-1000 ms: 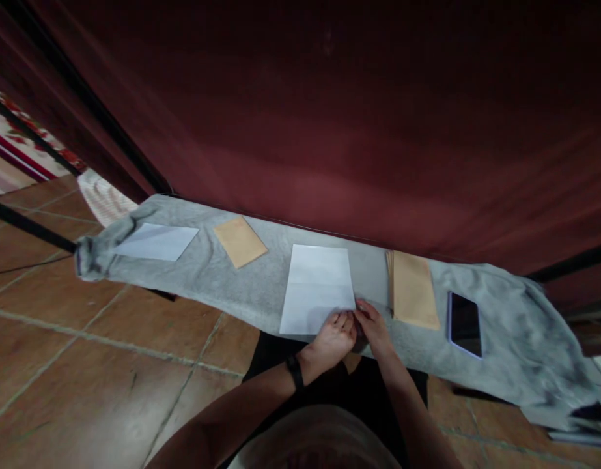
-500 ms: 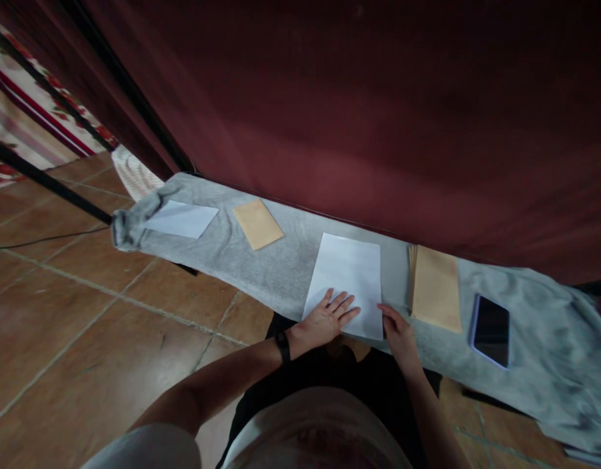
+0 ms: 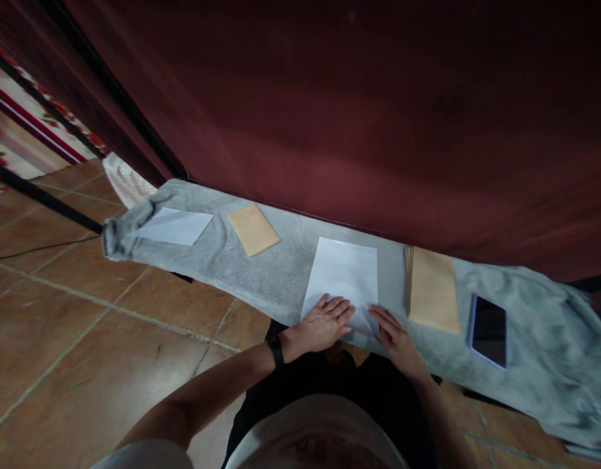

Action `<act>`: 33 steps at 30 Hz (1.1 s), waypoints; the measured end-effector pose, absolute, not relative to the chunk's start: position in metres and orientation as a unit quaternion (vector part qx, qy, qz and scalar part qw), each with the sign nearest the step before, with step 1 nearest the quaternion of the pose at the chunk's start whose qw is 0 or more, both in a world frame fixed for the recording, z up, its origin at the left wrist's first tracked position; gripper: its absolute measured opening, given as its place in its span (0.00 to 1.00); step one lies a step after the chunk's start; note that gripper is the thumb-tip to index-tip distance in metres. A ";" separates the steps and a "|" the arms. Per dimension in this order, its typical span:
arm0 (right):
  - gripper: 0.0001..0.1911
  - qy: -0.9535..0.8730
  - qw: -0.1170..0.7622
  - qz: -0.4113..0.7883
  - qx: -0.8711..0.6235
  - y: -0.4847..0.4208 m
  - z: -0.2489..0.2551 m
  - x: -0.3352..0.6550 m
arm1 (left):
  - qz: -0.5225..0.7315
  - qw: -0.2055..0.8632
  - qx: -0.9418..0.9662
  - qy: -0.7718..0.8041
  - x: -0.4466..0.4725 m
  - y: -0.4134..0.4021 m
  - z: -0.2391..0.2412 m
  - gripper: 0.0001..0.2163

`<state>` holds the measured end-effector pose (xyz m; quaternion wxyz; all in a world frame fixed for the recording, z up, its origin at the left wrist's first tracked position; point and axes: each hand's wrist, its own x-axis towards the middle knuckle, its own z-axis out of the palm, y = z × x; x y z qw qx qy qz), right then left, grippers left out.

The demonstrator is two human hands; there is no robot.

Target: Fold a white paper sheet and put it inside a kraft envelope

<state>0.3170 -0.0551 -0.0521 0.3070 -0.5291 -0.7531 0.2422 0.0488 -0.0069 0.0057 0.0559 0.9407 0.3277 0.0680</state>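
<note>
A white sheet of paper (image 3: 343, 270) lies on the grey cloth in front of me, its near edge close to my lap. Flat on its lower left part rests my left hand (image 3: 324, 324), fingers stretched out and a dark band on the wrist. My right hand (image 3: 392, 332) lies over the sheet's lower right corner, fingers extended onto the paper and the thumb side partly hidden. Just right of the sheet is a stack of brown envelopes (image 3: 433, 290). A single brown envelope (image 3: 254, 229) lies to the left.
More white paper (image 3: 176, 226) lies at the far left of the cloth-covered bench (image 3: 271, 280). A phone (image 3: 489, 331) rests right of the envelopes. A dark red curtain (image 3: 359, 143) hangs along the back edge; a black pole (image 3: 46, 198) crosses at left above the tiled floor.
My right hand has moved from the sheet's right edge inward onto its lower right corner. My left hand's fingers have drawn closer together. The view has shifted slightly.
</note>
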 end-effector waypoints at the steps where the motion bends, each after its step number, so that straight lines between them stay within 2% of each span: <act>1: 0.27 -0.753 0.308 0.248 -0.526 -0.054 -0.051 0.318 | 0.069 0.068 0.941 0.326 0.048 -0.006 0.008 0.21; 8: 0.28 -0.763 0.313 0.208 -0.525 -0.050 -0.046 0.314 | 0.060 0.176 0.938 0.292 0.040 -0.006 0.024 0.20; 10: 0.27 -0.756 0.325 0.220 -0.525 -0.050 -0.046 0.310 | 0.047 0.226 0.933 0.278 0.034 0.001 0.034 0.24; 14: 0.16 -0.672 0.374 0.233 -0.595 -0.041 -0.041 0.303 | 0.047 0.346 0.896 0.275 0.009 0.035 0.057 0.37; 18: 0.20 -0.598 0.390 0.227 -0.662 -0.018 -0.031 0.297 | 0.161 0.520 0.766 0.341 -0.014 0.070 0.058 0.33; 21: 0.24 -0.554 0.416 0.221 -0.686 0.000 -0.028 0.293 | 0.277 0.610 0.629 0.394 -0.014 0.085 0.035 0.36; 23: 0.26 -0.528 0.430 0.204 -0.704 0.008 -0.029 0.292 | 0.349 0.620 0.569 0.412 -0.007 0.089 0.016 0.38; 26: 0.27 -0.522 0.416 0.168 -0.725 0.016 -0.032 0.291 | 0.370 0.605 0.559 0.429 0.008 0.093 -0.006 0.39; 30: 0.27 -0.549 0.337 0.084 -0.760 0.025 -0.036 0.288 | 0.361 0.483 0.620 0.503 0.024 0.094 -0.018 0.33; 33: 0.25 -0.561 0.298 0.032 -0.772 0.034 -0.038 0.287 | 0.354 0.397 0.639 0.556 0.030 0.094 -0.021 0.32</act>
